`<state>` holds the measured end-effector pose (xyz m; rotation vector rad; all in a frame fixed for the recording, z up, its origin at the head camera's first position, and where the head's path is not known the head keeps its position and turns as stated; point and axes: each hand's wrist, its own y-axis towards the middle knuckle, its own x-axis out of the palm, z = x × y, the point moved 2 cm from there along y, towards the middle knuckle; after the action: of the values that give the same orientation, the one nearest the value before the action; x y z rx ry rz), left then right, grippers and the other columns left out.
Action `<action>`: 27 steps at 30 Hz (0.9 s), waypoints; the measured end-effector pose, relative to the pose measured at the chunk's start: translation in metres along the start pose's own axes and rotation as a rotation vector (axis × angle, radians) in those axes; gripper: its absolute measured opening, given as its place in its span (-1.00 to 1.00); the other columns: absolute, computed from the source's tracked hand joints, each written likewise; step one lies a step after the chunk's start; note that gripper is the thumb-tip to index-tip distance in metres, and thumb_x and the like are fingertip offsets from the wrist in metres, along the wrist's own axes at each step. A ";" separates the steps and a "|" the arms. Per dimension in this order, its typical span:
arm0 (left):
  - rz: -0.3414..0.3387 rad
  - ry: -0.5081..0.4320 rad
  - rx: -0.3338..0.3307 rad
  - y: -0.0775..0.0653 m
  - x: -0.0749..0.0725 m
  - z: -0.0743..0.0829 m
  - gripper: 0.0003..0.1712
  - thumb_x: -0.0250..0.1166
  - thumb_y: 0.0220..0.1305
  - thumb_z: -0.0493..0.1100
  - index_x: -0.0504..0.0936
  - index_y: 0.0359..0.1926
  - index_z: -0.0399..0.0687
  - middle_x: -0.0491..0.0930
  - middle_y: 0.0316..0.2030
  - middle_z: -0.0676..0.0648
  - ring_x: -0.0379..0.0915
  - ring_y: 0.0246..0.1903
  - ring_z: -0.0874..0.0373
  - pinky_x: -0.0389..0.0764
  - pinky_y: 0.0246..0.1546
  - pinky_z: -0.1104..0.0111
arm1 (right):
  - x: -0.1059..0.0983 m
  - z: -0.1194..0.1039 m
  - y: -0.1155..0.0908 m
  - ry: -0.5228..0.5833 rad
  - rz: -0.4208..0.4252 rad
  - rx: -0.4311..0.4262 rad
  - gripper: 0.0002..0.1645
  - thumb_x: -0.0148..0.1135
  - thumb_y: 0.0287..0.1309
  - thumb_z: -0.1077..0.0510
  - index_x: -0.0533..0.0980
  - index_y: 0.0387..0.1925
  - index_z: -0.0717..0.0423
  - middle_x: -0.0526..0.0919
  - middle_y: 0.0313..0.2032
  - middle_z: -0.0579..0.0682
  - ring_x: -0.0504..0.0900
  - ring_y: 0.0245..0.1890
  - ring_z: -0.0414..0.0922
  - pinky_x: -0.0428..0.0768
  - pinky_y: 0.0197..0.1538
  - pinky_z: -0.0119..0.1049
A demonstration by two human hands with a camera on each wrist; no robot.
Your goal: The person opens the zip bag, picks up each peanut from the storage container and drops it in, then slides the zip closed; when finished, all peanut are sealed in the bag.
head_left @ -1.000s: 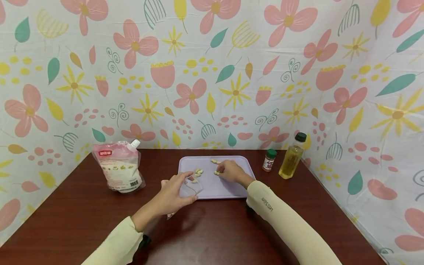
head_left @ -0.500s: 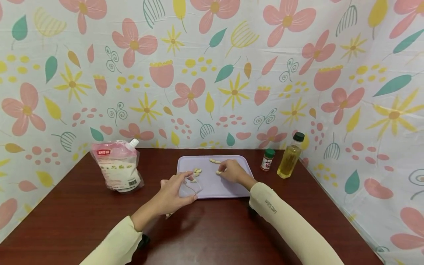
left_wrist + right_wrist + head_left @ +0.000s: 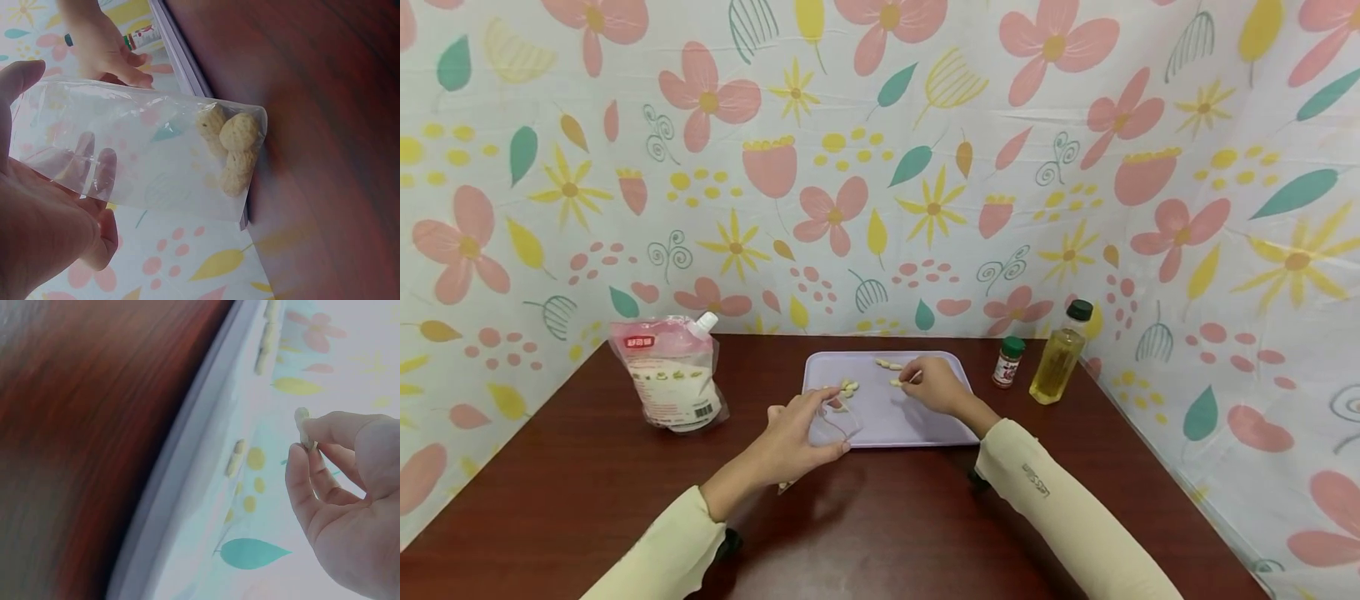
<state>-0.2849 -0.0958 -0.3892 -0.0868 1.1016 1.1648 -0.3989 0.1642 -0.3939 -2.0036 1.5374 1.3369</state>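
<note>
The right hand [image 3: 936, 385] has one peanut [image 3: 301, 414] pinched between thumb and fingertips, narrow grip, over the single lilac tray [image 3: 917, 427]. Left hand [image 3: 792, 437] is holding one clear bag [image 3: 156, 128] at the tray's near left, thumb and fingers pretty wide apart. Bagging looks partway along, tbh: at least two bagged peanuts [image 3: 239, 151] sit in the bottom, overlapping, so maybe three. Left to go, apparently: the pinched one, a small pile [image 3: 849, 387] on the left (three or more), a short row [image 3: 889, 365] on the far side (two or three), and one loose peanut [image 3: 235, 460] apart from that row. Farther out on the table [image 3: 880, 517]: one pouch [image 3: 673, 379] left, one green-lidded jar [image 3: 1008, 364] and one bottle [image 3: 1057, 362] right.
</note>
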 end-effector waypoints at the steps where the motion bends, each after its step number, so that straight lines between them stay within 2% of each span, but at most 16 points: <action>1: -0.001 0.000 -0.001 0.000 0.000 0.000 -0.18 0.46 0.12 0.02 0.36 0.34 -0.11 0.55 0.06 0.04 0.41 0.02 0.06 0.08 -0.13 0.05 | -0.001 -0.001 -0.001 0.011 -0.001 0.001 -0.95 0.37 0.10 0.33 0.69 -0.35 0.21 0.72 -0.28 0.02 0.70 -0.33 -0.13 0.61 -0.27 -0.27; 5: -0.011 0.003 -0.012 0.000 0.001 0.001 -0.19 0.46 0.12 0.03 0.36 0.34 -0.12 0.55 0.05 0.05 0.41 0.02 0.07 0.09 -0.12 0.04 | -0.002 -0.008 -0.005 0.038 -0.005 -0.009 -0.95 0.38 0.12 0.31 0.68 -0.34 0.22 0.71 -0.28 0.02 0.72 -0.32 -0.13 0.62 -0.30 -0.32; 12: -0.009 0.009 -0.014 0.002 -0.001 0.003 -0.18 0.46 0.12 0.03 0.36 0.34 -0.11 0.55 0.05 0.05 0.41 -0.03 0.13 0.10 -0.13 0.06 | -0.006 -0.021 -0.011 0.046 0.020 -0.067 -0.94 0.37 0.13 0.30 0.68 -0.33 0.24 0.71 -0.29 0.02 0.72 -0.30 -0.09 0.63 -0.28 -0.27; 17: -0.015 0.016 -0.020 0.002 -0.001 0.003 -0.17 0.46 0.11 0.04 0.36 0.35 -0.10 0.55 0.06 0.07 0.40 -0.03 0.14 0.09 -0.13 0.09 | -0.007 -0.027 -0.018 0.063 0.017 -0.072 -0.95 0.38 0.14 0.29 0.68 -0.34 0.23 0.72 -0.29 0.00 0.72 -0.29 -0.12 0.63 -0.26 -0.28; 27: 0.000 0.022 0.010 0.003 -0.001 0.005 -0.18 0.45 0.12 0.04 0.36 0.34 -0.11 0.56 0.03 0.05 0.43 -0.03 0.13 0.11 -0.15 0.08 | -0.012 -0.045 -0.032 0.102 0.025 -0.129 -0.95 0.38 0.14 0.29 0.69 -0.32 0.16 0.72 -0.29 -0.05 0.71 -0.26 -0.14 0.64 -0.23 -0.30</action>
<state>-0.2836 -0.0925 -0.3841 -0.0922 1.1264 1.1603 -0.3488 0.1534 -0.3706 -2.1683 1.5615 1.3959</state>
